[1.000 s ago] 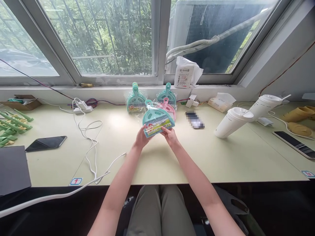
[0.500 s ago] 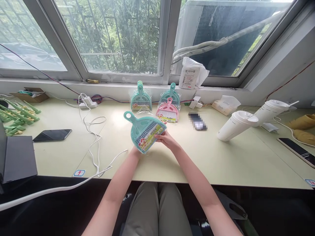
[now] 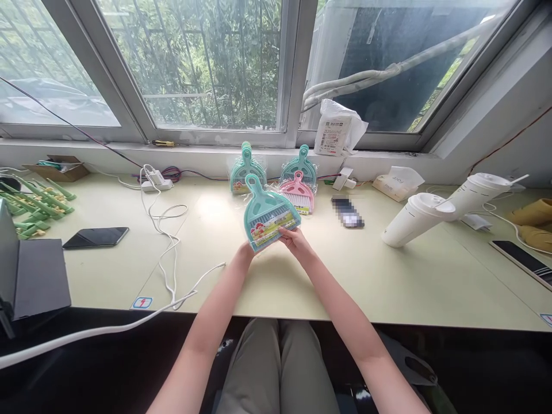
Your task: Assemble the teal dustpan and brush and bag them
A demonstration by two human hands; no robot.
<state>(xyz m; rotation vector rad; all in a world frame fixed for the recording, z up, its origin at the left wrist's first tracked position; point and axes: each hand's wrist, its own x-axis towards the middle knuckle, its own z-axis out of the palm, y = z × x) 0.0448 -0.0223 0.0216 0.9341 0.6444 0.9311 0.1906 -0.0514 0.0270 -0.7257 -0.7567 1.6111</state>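
A wrapped teal dustpan-and-brush set is held up above the table, its handle pointing up and slightly left. My right hand pinches its lower right corner, fingers over the label. My left hand is at its lower left edge, with the fingers hidden behind the set. Behind it, against the wall, stand a stack of teal sets on the left and another teal stack on the right. A pink set leans in front of the right stack.
White cables and a black phone lie to the left. Two white cups stand to the right, near a tissue pack. A blurred phone lies right of the pink set. Green pieces are at far left.
The held teal set has turned clockwise, so its handle has swung from upper left to nearly upright. Both hands have shifted slightly up with it, still at its lower edge.
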